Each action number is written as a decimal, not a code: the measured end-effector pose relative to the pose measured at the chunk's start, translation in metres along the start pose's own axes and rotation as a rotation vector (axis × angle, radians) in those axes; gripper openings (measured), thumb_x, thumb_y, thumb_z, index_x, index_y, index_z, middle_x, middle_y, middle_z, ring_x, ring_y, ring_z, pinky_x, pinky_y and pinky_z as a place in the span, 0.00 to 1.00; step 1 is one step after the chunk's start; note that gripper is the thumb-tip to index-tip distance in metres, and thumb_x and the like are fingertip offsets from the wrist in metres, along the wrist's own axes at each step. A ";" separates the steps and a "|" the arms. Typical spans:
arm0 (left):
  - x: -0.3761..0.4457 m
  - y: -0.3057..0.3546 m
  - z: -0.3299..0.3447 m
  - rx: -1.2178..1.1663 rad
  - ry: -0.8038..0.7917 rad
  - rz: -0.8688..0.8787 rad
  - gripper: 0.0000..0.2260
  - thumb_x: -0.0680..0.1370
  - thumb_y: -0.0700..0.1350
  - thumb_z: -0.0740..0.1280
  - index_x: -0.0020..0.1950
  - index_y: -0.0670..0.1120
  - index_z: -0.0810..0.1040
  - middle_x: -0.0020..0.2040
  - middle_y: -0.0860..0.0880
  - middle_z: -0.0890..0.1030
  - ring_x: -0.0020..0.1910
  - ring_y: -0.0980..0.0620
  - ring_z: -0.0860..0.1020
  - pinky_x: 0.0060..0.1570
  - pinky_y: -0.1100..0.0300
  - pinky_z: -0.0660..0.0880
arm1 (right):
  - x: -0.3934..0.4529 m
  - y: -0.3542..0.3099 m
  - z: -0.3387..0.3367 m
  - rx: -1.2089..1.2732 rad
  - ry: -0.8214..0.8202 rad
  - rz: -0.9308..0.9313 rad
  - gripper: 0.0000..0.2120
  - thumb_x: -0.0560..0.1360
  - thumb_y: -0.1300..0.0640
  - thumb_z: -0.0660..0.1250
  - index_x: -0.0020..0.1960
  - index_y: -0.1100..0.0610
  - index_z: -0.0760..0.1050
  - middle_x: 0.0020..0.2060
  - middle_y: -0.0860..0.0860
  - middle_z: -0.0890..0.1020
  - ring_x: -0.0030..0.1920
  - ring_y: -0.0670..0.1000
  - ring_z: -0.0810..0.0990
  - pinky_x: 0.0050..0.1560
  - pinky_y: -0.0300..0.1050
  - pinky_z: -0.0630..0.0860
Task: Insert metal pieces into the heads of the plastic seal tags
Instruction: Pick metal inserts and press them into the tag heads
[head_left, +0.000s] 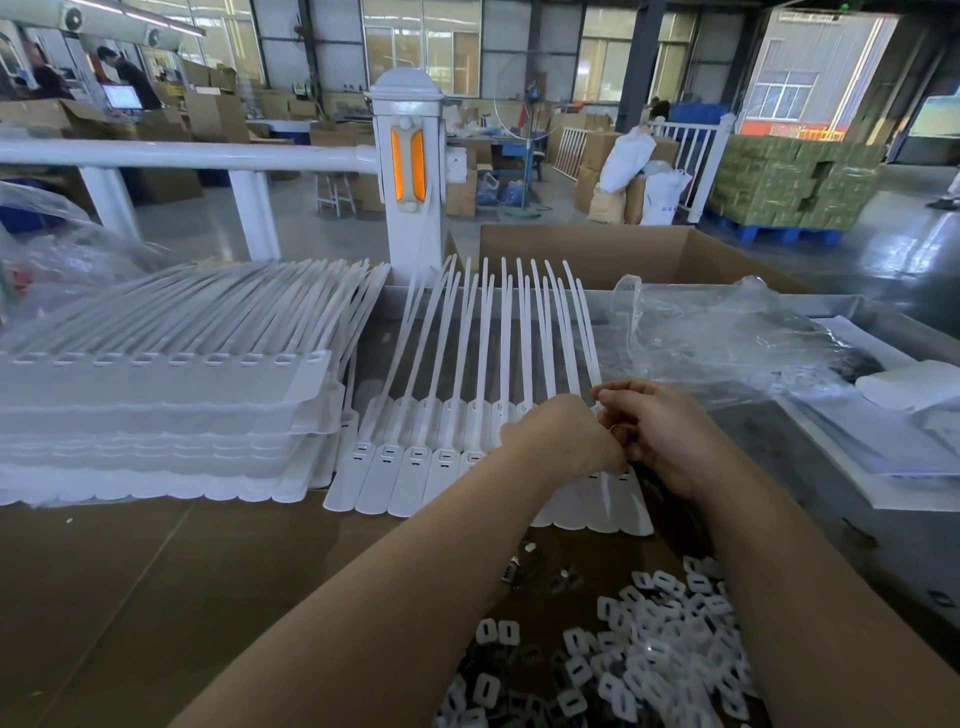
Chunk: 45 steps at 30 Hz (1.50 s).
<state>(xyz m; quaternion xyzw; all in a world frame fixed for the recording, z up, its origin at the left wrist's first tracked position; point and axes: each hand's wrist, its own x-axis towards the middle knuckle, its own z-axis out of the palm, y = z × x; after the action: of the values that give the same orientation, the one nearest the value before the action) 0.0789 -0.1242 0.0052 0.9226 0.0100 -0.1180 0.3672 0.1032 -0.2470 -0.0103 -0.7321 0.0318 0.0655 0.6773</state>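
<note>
Left hand (563, 436): I see my fingers curled, over the tag heads mid-frame; contents hidden.
Right hand (660, 431): curled likewise, touching the left.
Seal tags (415, 462): fanned row, centre.
Metal pieces (639, 660): heap, lower right.

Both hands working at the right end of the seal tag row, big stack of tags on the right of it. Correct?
Not quite: the stack of tags sits left of the seal tag row, per the head view. Left hand and right hand do meet at the row's right end.

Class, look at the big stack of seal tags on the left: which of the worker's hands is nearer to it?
Left. The left hand is closer to the stack; the right hand is farther right, beyond it.
</note>
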 end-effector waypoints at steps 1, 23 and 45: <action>-0.001 0.000 -0.001 -0.002 0.001 0.006 0.18 0.70 0.47 0.75 0.56 0.42 0.79 0.51 0.43 0.81 0.55 0.43 0.79 0.62 0.44 0.74 | 0.000 0.000 0.000 0.002 0.000 0.000 0.06 0.80 0.59 0.65 0.54 0.58 0.80 0.29 0.49 0.81 0.27 0.46 0.73 0.27 0.40 0.69; -0.031 -0.023 -0.037 0.132 -0.115 0.516 0.07 0.77 0.44 0.71 0.54 0.52 0.85 0.42 0.63 0.79 0.45 0.67 0.78 0.48 0.71 0.73 | -0.003 -0.004 -0.001 0.014 -0.016 0.010 0.05 0.80 0.60 0.65 0.54 0.59 0.79 0.33 0.53 0.80 0.28 0.47 0.73 0.26 0.39 0.68; -0.080 -0.021 -0.014 0.390 -0.166 0.900 0.07 0.78 0.47 0.70 0.55 0.49 0.83 0.45 0.55 0.79 0.40 0.63 0.70 0.43 0.69 0.69 | -0.003 -0.005 0.001 -0.002 0.003 0.025 0.05 0.79 0.61 0.66 0.53 0.61 0.78 0.29 0.51 0.80 0.24 0.45 0.70 0.22 0.36 0.65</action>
<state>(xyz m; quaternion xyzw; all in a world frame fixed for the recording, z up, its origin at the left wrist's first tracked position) 0.0023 -0.0941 0.0186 0.8744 -0.4408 -0.0204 0.2017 0.1010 -0.2458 -0.0050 -0.7324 0.0417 0.0728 0.6757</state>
